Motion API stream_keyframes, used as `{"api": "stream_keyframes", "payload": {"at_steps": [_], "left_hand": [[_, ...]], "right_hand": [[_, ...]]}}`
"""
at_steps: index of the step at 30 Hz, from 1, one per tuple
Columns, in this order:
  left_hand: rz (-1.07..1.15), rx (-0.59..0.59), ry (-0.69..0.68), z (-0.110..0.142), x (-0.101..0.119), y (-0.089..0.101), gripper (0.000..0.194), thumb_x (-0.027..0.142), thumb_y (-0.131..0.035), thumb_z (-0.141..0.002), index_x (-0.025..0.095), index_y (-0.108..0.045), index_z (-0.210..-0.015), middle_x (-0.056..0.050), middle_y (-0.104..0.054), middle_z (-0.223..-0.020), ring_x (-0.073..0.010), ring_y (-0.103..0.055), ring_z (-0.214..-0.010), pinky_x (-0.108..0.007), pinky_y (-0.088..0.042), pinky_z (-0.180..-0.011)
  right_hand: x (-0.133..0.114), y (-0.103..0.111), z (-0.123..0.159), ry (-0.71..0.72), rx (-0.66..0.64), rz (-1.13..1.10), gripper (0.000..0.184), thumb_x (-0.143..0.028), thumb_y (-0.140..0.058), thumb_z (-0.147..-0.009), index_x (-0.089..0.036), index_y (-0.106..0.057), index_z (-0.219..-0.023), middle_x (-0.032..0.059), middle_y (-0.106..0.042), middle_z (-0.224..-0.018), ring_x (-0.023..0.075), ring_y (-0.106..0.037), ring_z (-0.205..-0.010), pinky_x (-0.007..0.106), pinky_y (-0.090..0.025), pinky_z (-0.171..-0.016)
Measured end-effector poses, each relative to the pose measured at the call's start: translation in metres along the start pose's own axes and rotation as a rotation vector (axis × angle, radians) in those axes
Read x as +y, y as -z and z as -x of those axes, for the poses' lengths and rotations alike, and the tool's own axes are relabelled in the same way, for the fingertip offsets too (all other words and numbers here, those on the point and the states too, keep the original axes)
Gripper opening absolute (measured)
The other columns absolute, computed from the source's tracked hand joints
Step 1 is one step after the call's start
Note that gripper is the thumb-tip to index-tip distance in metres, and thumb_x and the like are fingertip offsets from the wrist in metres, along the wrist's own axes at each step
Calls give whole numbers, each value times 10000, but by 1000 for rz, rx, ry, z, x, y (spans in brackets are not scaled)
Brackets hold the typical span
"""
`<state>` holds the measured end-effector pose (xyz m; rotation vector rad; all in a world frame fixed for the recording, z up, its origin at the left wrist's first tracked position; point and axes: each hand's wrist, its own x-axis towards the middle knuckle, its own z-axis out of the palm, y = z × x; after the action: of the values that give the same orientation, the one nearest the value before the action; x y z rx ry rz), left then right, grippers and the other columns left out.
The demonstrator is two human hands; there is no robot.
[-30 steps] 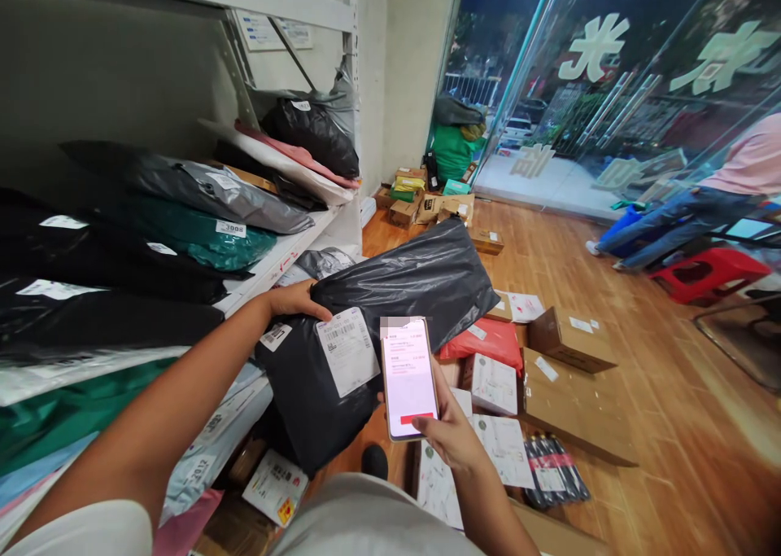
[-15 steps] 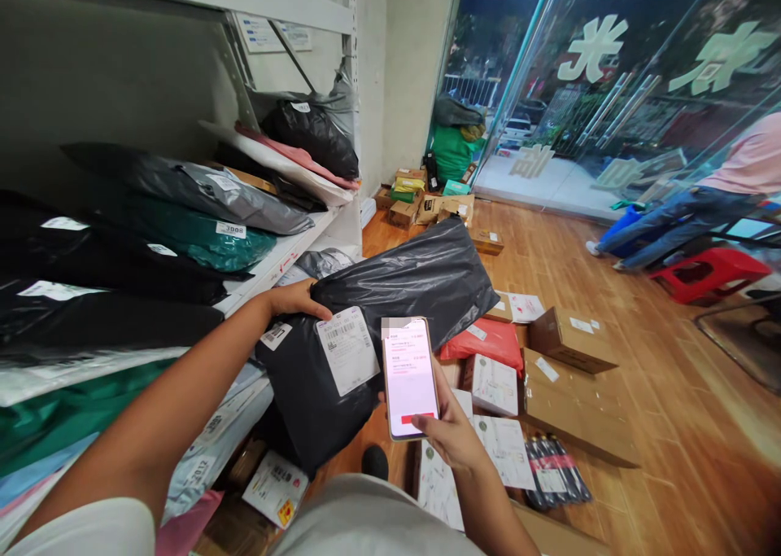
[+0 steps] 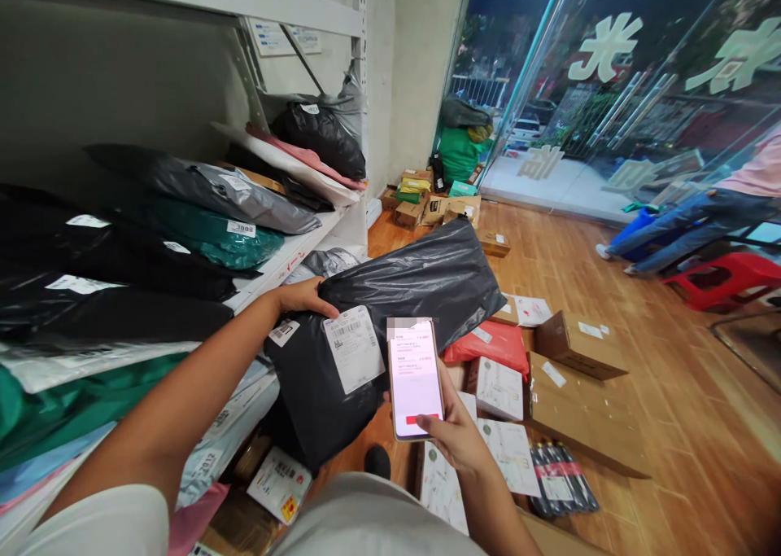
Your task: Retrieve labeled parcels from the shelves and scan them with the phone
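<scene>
My left hand (image 3: 305, 297) is closed on black plastic mailer bags, its thumb at the edge of a white shipping label. The front black mailer bag (image 3: 305, 401) hangs down with that shipping label (image 3: 355, 350) facing me. Behind it, a second black mailer bag (image 3: 421, 275) sticks out to the right. In my right hand (image 3: 448, 422) is a smartphone (image 3: 416, 381), held upright beside the label. The phone's screen is lit, and my thumb rests on or just over a red button near its bottom. Most of my left fingers are hidden behind the bags.
Shelves (image 3: 274, 267) on the left hold stacked parcels in plastic bags. Cardboard boxes (image 3: 586, 409), white boxes (image 3: 500, 389) and a red parcel (image 3: 491, 347) lie on the wooden floor. A person (image 3: 713, 214) stands at right by a red stool (image 3: 726, 279), near glass doors.
The whole view has shifted slightly, so everything appears a little farther right. Both hands keep their hold on the bags and the phone.
</scene>
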<state>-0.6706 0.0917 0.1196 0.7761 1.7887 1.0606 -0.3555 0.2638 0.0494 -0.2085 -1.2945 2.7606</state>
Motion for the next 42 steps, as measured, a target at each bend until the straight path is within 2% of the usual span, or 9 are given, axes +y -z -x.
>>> {"api": "stream_keyframes", "payload": {"at_steps": [5,13,17,21,24,27,30,36,42], "left_hand": [[32,-1,-2,0,-1,-1,319,293,-866,-513,147,-706,-747,-35,-711,-706,-171,-620,-621,-271,-519,-604],[-76,10,47,-6,-3,2,348,369,-858,-536,151,-701,-757,-28,-709,-721,-174,-623,-648,-263,-507,-619],[-428,118,-64,-18,-3,-8,424,493,-789,-607,174,-708,-875,-43,-724,-836,-216,-639,-749,-280,-484,-668],[-951,222,-285,-32,-5,-42,322,502,-613,-774,209,-714,-861,-71,-693,-945,-234,-615,-866,-281,-419,-721],[-1110,200,-214,-40,-11,-69,268,438,-533,-836,225,-695,-834,-84,-691,-893,-234,-616,-843,-288,-388,-692],[-1114,244,-118,-44,-21,-83,230,372,-531,-837,244,-646,-990,-80,-687,-814,-236,-623,-770,-289,-365,-636],[-1077,258,-118,-45,-28,-87,316,321,-471,-868,280,-566,-1166,-69,-705,-885,-239,-643,-784,-289,-371,-629],[-871,204,-296,-48,-21,-91,274,188,-462,-828,254,-721,-888,-24,-740,-979,-208,-655,-948,-296,-428,-850],[-691,252,-457,-57,-1,-106,233,301,-519,-853,210,-734,-852,-27,-748,-897,-175,-666,-847,-269,-446,-784]], "right_hand": [[0,1,0,-3,-8,-12,1093,-245,-800,-683,-347,-82,-1500,111,-554,-1371,319,-624,-1123,452,-502,-907],[0,4,0,-2,2,-5,1020,-200,-786,-686,-345,-168,-1485,94,-527,-1401,300,-594,-1172,495,-417,-1027],[1,6,-1,25,57,41,1025,-199,-816,-631,-324,-239,-1469,78,-547,-1382,282,-499,-1280,486,-315,-1108],[2,8,-3,34,68,32,1037,-225,-830,-609,-315,-253,-1466,74,-596,-1320,278,-459,-1315,504,-247,-1138],[2,8,-4,37,66,7,1064,-220,-847,-584,-322,-255,-1462,74,-601,-1313,283,-463,-1312,505,-263,-1132],[2,9,-6,24,55,-76,1105,-204,-847,-573,-348,-215,-1468,74,-592,-1327,311,-546,-1229,530,-359,-1072],[5,12,-10,13,78,-171,1062,-219,-825,-605,-361,-217,-1464,67,-606,-1310,314,-625,-1121,530,-427,-1016],[23,25,-31,46,183,-269,774,-516,-676,-783,-334,-299,-1434,72,-615,-1298,307,-656,-1063,522,-477,-965],[44,39,-51,115,193,-219,705,-578,-534,-865,-328,-245,-1458,83,-632,-1268,278,-697,-937,484,-532,-862]]}}
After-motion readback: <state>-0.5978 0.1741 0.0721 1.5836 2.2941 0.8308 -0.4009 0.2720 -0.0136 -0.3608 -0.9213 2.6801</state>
